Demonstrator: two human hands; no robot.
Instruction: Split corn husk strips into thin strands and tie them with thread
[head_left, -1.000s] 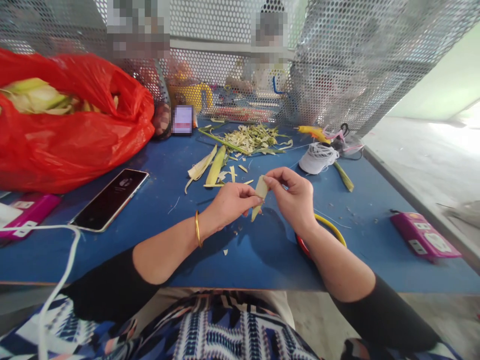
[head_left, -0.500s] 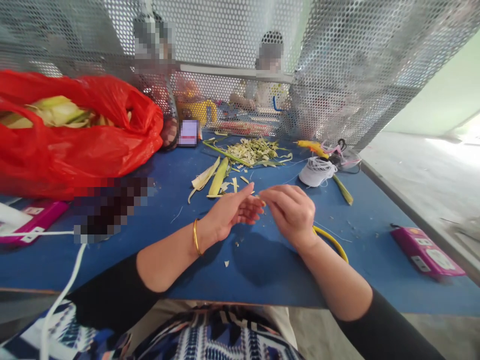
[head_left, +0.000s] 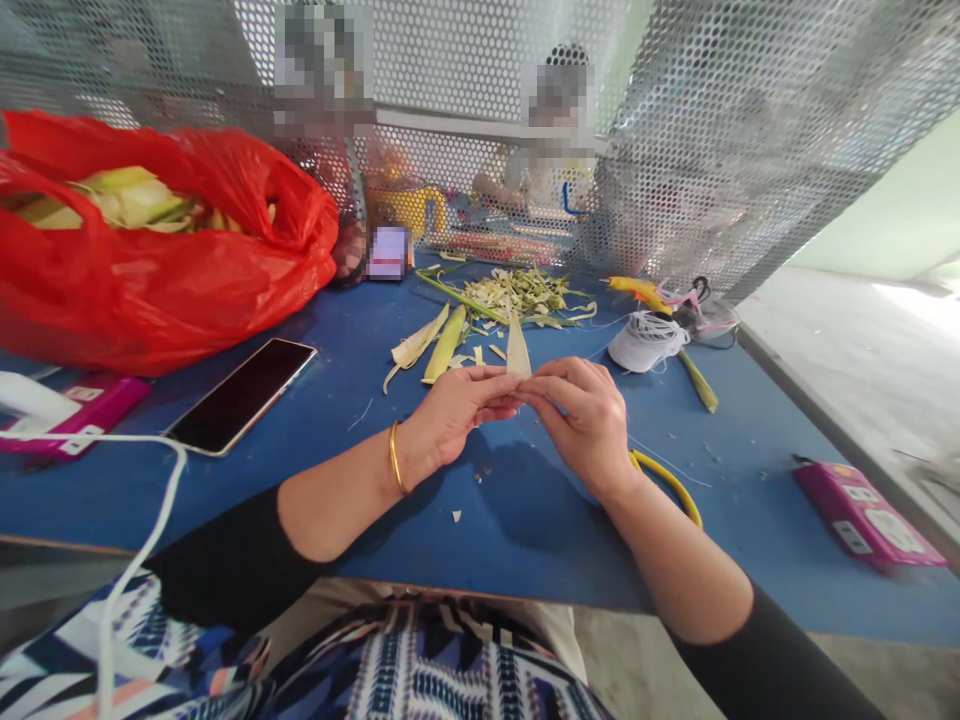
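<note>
A pale, pointed piece of corn husk [head_left: 517,348] stands up between my hands, its tip pointing away from me. My left hand [head_left: 466,405], with a gold bangle at the wrist, pinches the husk's lower end between thumb and fingers. From the other side, the fingertips of my right hand [head_left: 581,415] close on the same end, touching the left fingertips. Just beyond lie a green husk leaf [head_left: 448,345] and a paler curled husk strip [head_left: 420,338]. Farther back is a heap of husk scraps [head_left: 517,295].
A red plastic bag [head_left: 172,300] of husks fills the left, near a phone [head_left: 244,396] and a white cable [head_left: 142,560]. At right are a white thread spool [head_left: 645,342], a yellow-handled tool [head_left: 637,290] and a purple packet [head_left: 866,515]. A perforated metal screen [head_left: 480,60] borders the back; people sit behind it.
My left hand's fingers, spread half a second ago, have closed onto the husk piece. The husk now stands upright between both hands, and the view has shifted slightly.
</note>
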